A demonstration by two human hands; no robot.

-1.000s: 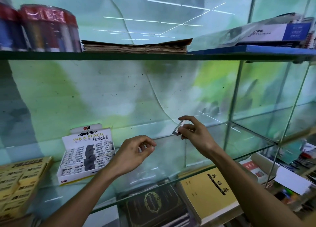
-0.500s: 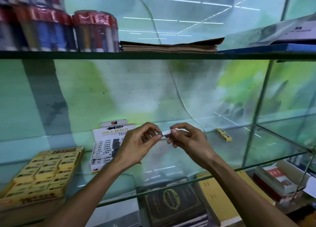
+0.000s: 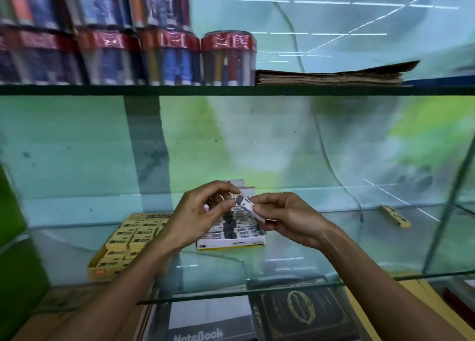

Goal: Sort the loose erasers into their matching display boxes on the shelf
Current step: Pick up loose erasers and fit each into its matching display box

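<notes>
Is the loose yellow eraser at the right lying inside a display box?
No, the yellow eraser lies alone on the bare glass shelf, far from both boxes.

One head-worn wide-angle camera looks forward and slightly down into a glass shelf (image 3: 282, 288) unit at close range, straight lines bowing toward the frame edges. The upper shelf (image 3: 257, 90) crosses near eye level, both forearms rise from the bottom edge toward the centre, and a lower tier with a notebook (image 3: 200, 335) shows beneath the glass
</notes>
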